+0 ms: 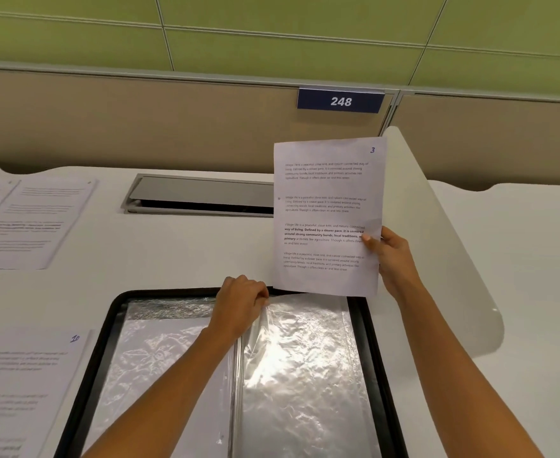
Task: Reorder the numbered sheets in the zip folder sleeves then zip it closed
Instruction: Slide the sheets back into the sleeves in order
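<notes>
Right hand (391, 256): up off the desk (172, 252), forearm raised, fingers (369, 241) pinching the right edge of sheet 3 (328, 216), held upright over the folder's far rim.
Left hand (242, 302): knuckles up, curled tight, gripping the top edge of a clear sleeve (305, 358) by the spine.
Zip folder (381, 358): lying open and flat at the desk's near edge, black zip rim all round.
Sheet 10 (24, 375): flat at the near left edge, just beside the folder.
More sheets (34, 219): flat along the left edge, further back.
</notes>
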### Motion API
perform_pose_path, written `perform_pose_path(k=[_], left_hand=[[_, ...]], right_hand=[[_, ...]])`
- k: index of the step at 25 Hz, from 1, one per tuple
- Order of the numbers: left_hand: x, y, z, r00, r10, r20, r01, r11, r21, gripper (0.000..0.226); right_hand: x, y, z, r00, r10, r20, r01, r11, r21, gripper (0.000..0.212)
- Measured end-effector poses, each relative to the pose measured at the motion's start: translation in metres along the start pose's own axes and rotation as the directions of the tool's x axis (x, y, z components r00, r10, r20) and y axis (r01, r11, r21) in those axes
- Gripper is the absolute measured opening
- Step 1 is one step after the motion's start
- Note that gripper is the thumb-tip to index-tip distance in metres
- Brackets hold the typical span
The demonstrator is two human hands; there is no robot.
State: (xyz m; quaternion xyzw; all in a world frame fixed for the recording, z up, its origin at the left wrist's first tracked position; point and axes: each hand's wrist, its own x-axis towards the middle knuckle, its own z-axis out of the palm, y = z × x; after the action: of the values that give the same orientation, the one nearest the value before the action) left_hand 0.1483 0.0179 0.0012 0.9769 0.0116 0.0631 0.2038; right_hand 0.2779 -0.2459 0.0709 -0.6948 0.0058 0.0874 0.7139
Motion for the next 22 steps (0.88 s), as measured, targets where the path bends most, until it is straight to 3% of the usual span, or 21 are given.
perform_pose_path(k=[4,15,22], left_hand=[[-0.013,-0.004,0.002,0.991,0.03,-0.129,-0.023,0.998,0.059,0.006],[-0.035,-0.01,0.017,0.971,0.005,-0.24,-0.008,1.0,-0.011,0.013],[-0.036,-0.013,0.021,0.968,0.02,-0.252,-0.023,1.0,-0.009,0.013]], right_hand=[[0.012,-0.001,0.01,0.999,-0.004,0.049,0.004,1.0,0.0,0.027],[0.053,-0.016,0.051,0.956,0.074,0.283,-0.008,0.974,-0.227,0.022],[0.058,-0.001,0.062,0.967,0.052,0.251,0.019,0.962,-0.272,0.013]])
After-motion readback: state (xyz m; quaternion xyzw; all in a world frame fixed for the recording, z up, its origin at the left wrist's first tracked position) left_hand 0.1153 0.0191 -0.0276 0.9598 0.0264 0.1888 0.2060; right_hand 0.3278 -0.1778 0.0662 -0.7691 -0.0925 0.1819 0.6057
